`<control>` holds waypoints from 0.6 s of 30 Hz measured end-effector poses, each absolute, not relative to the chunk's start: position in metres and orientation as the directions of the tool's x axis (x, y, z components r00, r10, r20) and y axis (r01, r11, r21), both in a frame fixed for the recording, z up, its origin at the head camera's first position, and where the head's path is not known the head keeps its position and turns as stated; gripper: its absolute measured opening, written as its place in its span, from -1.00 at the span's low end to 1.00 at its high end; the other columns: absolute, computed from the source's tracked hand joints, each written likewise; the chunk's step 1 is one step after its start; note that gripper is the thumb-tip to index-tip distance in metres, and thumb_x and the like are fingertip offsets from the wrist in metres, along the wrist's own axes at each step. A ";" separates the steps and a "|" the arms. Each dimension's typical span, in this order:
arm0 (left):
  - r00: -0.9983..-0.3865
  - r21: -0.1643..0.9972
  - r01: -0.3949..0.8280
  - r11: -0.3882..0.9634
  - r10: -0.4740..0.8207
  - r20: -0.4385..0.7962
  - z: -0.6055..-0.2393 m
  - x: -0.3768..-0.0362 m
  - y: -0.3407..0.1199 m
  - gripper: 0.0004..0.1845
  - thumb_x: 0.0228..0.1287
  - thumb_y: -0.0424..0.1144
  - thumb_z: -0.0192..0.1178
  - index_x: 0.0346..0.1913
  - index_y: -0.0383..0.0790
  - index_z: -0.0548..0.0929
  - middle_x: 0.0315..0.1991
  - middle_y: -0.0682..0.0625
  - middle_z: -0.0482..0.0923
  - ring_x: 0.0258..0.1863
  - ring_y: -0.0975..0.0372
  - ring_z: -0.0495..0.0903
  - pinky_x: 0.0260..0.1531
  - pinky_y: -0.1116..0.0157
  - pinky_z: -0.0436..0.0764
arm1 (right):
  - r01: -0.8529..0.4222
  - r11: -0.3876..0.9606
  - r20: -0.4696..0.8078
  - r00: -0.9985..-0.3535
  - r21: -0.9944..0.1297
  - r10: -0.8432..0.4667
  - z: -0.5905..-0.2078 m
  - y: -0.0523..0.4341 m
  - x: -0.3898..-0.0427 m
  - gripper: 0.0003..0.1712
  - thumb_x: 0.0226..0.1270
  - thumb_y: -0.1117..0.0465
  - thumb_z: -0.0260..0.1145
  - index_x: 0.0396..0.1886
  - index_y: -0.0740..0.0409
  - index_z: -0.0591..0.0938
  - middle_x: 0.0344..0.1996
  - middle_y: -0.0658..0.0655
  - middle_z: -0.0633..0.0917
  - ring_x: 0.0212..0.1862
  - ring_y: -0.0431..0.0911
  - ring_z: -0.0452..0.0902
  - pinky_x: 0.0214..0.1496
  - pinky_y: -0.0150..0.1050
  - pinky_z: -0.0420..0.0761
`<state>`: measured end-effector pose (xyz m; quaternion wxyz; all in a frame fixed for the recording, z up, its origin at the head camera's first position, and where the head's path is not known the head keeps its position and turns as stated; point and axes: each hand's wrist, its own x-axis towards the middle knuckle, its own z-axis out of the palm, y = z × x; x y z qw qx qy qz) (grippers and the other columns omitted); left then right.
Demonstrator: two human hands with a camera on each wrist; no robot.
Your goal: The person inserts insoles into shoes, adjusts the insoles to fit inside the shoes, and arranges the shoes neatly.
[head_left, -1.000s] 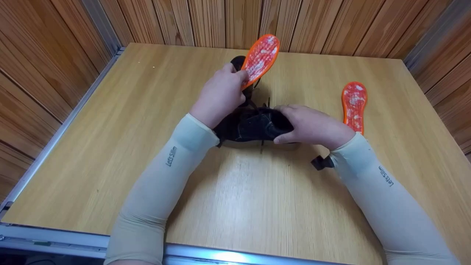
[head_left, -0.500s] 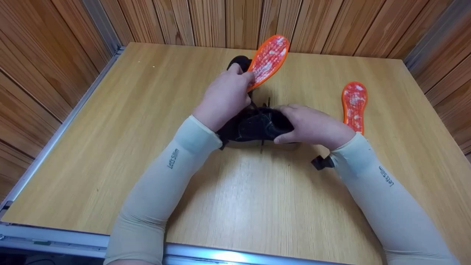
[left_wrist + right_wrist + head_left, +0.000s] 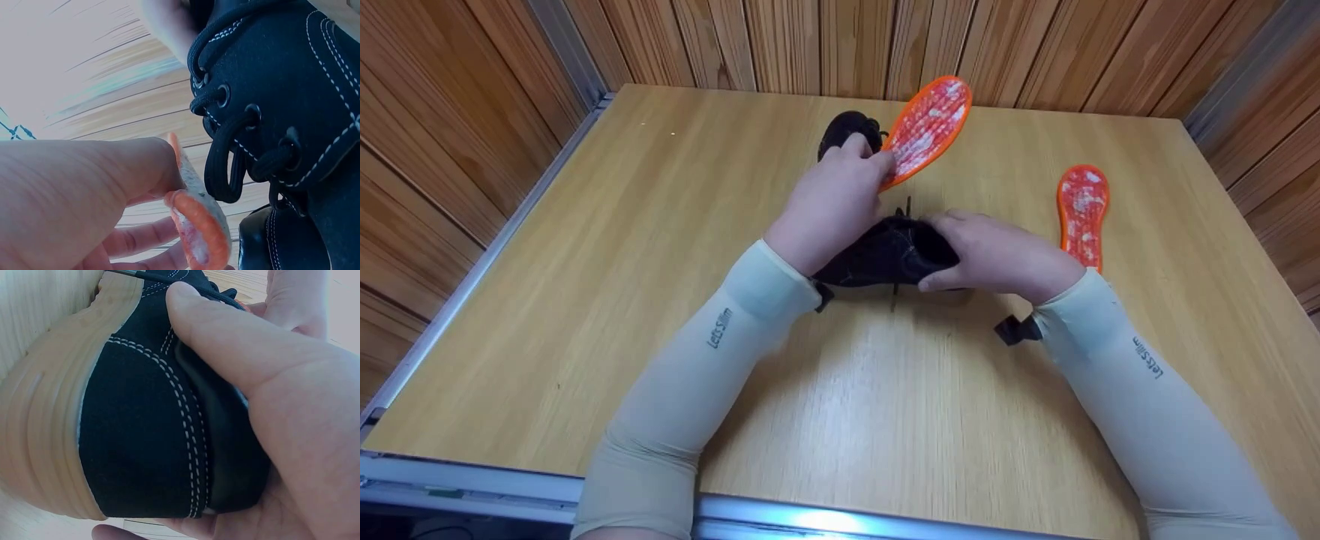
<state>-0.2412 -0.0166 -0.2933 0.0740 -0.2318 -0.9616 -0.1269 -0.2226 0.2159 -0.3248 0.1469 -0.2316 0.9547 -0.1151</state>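
My left hand (image 3: 834, 201) pinches one end of an insole (image 3: 930, 124) with an orange rim and a red-and-white marbled face. The insole is tilted up, its broad end pointing away to the right. Below it, a black lace-up shoe (image 3: 877, 259) with white stitching sits on the table, its opening to the right. My right hand (image 3: 997, 251) grips that shoe around the heel, thumb along the collar; the right wrist view shows its tan sole (image 3: 50, 416). The left wrist view has the laces (image 3: 228, 146) close beside the insole's narrow end. My left hand partly hides the shoe's toe.
A second black shoe (image 3: 840, 135) stands behind my left hand, mostly hidden. To the right lies a matching insole (image 3: 1083, 210), partly covered by my right wrist. Wooden plank walls (image 3: 780, 45) bound the table (image 3: 585, 300) at the back and sides; a metal rail edges its front.
My left hand has moved right with the insole, uncovering more of the second shoe's toe behind it. My right hand and the gripped shoe have stayed in place.
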 end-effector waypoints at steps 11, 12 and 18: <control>-0.884 0.205 0.462 0.863 0.431 0.181 -0.290 -0.238 -0.013 -0.53 0.54 -0.23 0.30 0.44 -0.03 0.61 0.17 -0.11 0.59 0.00 0.02 0.57 0.02 0.05 0.76 | -0.421 0.857 -0.218 -0.844 -0.296 -0.490 -0.324 0.215 -0.224 0.13 0.41 -0.24 0.54 0.67 0.35 0.30 0.54 0.42 0.50 0.48 0.28 0.52 0.60 0.29 0.45; -0.882 0.204 0.465 0.861 0.433 0.185 -0.290 -0.238 -0.013 -0.52 0.53 -0.24 0.29 0.45 -0.02 0.60 0.17 -0.11 0.58 0.01 0.02 0.58 0.01 0.04 0.76 | -0.417 0.857 -0.218 -0.845 -0.303 -0.488 -0.324 0.215 -0.224 0.13 0.43 -0.27 0.51 0.67 0.35 0.30 0.55 0.42 0.49 0.49 0.28 0.51 0.61 0.29 0.44; -0.869 0.198 0.485 0.852 0.443 0.220 -0.290 -0.236 -0.011 -0.46 0.50 -0.28 0.27 0.48 -0.02 0.53 0.19 -0.11 0.58 0.02 0.00 0.59 0.01 0.03 0.78 | -0.356 0.848 -0.145 -0.886 -0.393 -0.439 -0.319 0.214 -0.224 0.02 0.57 -0.39 0.30 0.67 0.24 0.36 0.55 0.35 0.51 0.56 0.28 0.45 0.63 0.31 0.40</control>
